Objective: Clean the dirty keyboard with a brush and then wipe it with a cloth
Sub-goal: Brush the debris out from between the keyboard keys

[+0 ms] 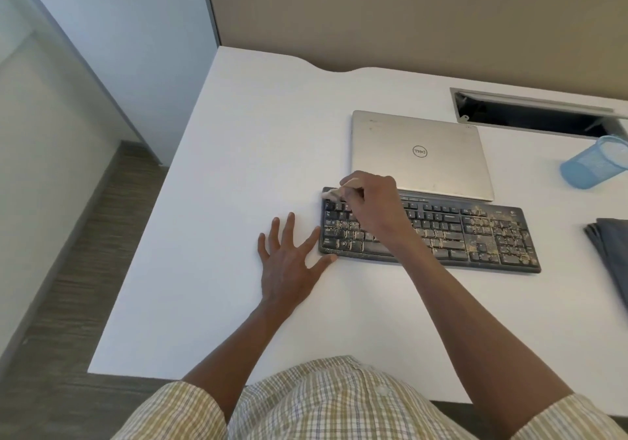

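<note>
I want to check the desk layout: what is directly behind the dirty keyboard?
A closed silver laptop lies behind the keyboard, its near edge beside the keyboard's far edge. The right hand, holding the brush, covers the laptop's near left corner.

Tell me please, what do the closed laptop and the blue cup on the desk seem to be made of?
The laptop lid looks like brushed silver metal, perhaps aluminium or metal-look plastic: matte sheen, faint smudges. The blue cup looks like fine wire mesh with a painted finish: you can see through its wall, though blur leaves plastic mesh possible.

Office: white desk (238,168) with cable slot (533,113), closed laptop (421,154), keyboard (475,235), blue mesh pen cup (594,162), partition panel (407,15) behind.
</note>
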